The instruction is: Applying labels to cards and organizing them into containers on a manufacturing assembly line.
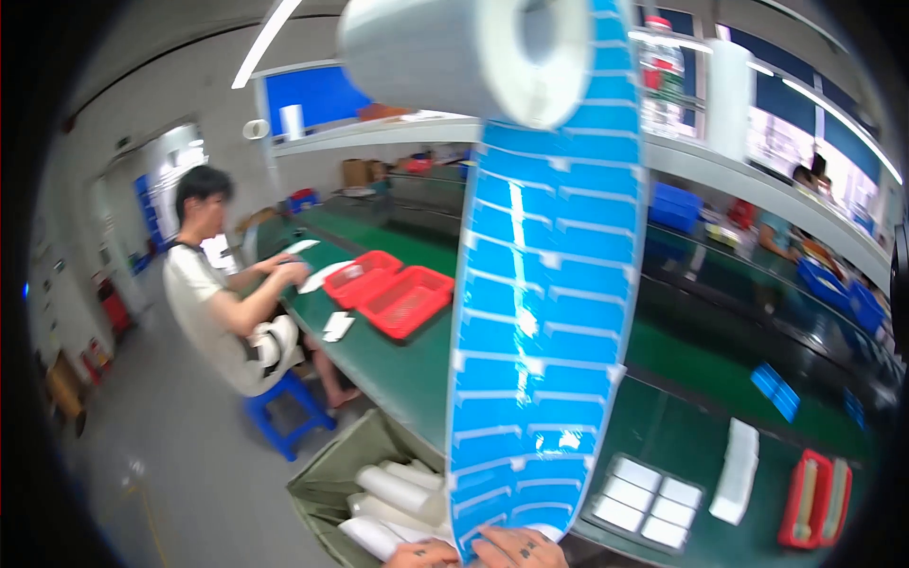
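A long strip of glossy blue labels (549, 275), in rows parted by pale gaps, hangs down in front of me from a large white roll (426, 57) at the top. At its lower end my right hand (519, 547) has its fingers curled over the strip. My left hand (421, 554) is at the strip's lower left edge, its fingers closed there; the picture's lower edge cuts off most of it. Behind the strip, to the right on the green bench, lie a tray of white rectangular pieces (649, 502) and a white strip (735, 471).
Red baskets (407, 301) stand on the green bench (379, 358) to the left, near a person (222, 284) seated on a blue stool (289, 412). Below is an olive bin (327, 483) with white rolls. A red tray (803, 500) lies far right; a shelf (757, 175) runs above.
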Demonstrator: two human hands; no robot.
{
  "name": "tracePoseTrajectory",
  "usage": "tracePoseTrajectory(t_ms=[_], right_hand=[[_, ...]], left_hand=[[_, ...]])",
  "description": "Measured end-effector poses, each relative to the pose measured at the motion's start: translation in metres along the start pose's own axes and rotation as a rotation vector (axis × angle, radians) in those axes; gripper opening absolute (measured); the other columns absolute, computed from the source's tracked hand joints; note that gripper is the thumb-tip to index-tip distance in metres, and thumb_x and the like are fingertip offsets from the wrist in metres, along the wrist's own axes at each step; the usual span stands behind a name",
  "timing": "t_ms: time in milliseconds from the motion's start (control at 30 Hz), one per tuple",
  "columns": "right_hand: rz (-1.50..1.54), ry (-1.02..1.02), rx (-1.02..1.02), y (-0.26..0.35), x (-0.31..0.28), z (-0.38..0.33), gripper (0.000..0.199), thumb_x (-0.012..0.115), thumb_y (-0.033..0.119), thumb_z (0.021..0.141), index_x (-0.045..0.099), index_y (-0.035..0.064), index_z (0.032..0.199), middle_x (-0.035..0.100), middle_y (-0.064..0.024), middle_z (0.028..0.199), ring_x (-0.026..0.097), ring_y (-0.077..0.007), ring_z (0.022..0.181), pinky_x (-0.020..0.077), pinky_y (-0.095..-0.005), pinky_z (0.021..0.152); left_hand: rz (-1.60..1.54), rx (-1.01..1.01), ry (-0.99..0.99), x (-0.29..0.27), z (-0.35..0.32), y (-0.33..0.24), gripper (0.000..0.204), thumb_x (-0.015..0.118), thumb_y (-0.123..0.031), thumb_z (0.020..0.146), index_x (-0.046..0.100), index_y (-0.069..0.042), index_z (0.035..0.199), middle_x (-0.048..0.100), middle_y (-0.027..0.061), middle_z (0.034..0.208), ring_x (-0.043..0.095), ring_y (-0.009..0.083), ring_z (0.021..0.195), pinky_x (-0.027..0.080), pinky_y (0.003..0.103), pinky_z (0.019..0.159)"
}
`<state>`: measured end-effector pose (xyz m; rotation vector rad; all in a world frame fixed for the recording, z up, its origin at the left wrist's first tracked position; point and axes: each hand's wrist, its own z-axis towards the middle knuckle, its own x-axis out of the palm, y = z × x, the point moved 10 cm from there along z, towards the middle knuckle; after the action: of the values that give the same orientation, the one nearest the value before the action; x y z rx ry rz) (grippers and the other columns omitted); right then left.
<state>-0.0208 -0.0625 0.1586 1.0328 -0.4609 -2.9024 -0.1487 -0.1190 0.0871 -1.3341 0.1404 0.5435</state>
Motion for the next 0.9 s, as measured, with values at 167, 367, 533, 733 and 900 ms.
tracePoseTrajectory(t_ms=[167, 367, 533, 733, 900], right_hand=[[-0.108, -0.049, 0.059, -0.015, -0.053, 0.019, 0.046, 0.078, 0.036, 0.083, 0.065, 0.0043, 0.113, 0.068, -0.0124, 0.109, 0.069, -0.0289, 0.095, 0.0556, -0.0385, 0.076], [-0.176, -0.224, 0.025, -0.011, -0.069, 0.018, 0.035, 0.075, 0.029, 0.082, 0.069, 0.0033, 0.106, 0.07, -0.0113, 0.103, 0.07, -0.0264, 0.088, 0.0566, -0.037, 0.07], [0.222, -0.236, 0.294, -0.046, -0.077, -0.001, 0.022, 0.071, 0.022, 0.088, 0.071, 0.0038, 0.099, 0.075, -0.0103, 0.098, 0.073, -0.0227, 0.081, 0.0555, -0.0338, 0.067], [1.046, -0.929, 0.926, -0.144, -0.147, -0.12, 0.021, 0.062, 0.023, 0.098, 0.066, 0.0032, 0.095, 0.074, -0.0133, 0.09, 0.071, -0.0254, 0.076, 0.0606, -0.0421, 0.07], [0.749, -1.337, 0.77, -0.135, -0.299, -0.219, 0.026, 0.055, 0.029, 0.103, 0.063, 0.0066, 0.114, 0.072, -0.0079, 0.103, 0.068, -0.0201, 0.097, 0.0548, -0.0357, 0.086]], left_hand=[[0.041, 0.075, 0.043, 0.006, 0.039, -0.04, 0.026, 0.07, 0.001, 0.079, 0.073, -0.002, 0.104, 0.074, 0.0157, 0.102, 0.072, 0.0258, 0.091, 0.054, 0.035, 0.081], [0.175, 0.21, 0.084, 0.017, 0.06, -0.068, 0.022, 0.07, 0.001, 0.076, 0.072, -0.001, 0.097, 0.073, 0.0164, 0.098, 0.072, 0.023, 0.09, 0.054, 0.035, 0.078], [-0.183, -0.078, 0.011, 0.001, 0.037, 0.019, 0.03, 0.07, -0.001, 0.085, 0.066, 0.0, 0.115, 0.072, 0.0116, 0.106, 0.071, 0.0262, 0.093, 0.054, 0.03, 0.084], [-0.488, -0.28, -0.168, -0.048, 0.056, 0.08, 0.062, 0.064, 0.007, 0.067, 0.055, 0.007, 0.128, 0.069, 0.0127, 0.115, 0.07, 0.0225, 0.104, 0.056, 0.035, 0.092], [0.209, -0.263, -0.406, -0.133, 0.069, 0.157, 0.064, 0.065, 0.013, 0.073, 0.054, 0.005, 0.136, 0.068, 0.0122, 0.115, 0.066, 0.0242, 0.109, 0.052, 0.04, 0.096]])
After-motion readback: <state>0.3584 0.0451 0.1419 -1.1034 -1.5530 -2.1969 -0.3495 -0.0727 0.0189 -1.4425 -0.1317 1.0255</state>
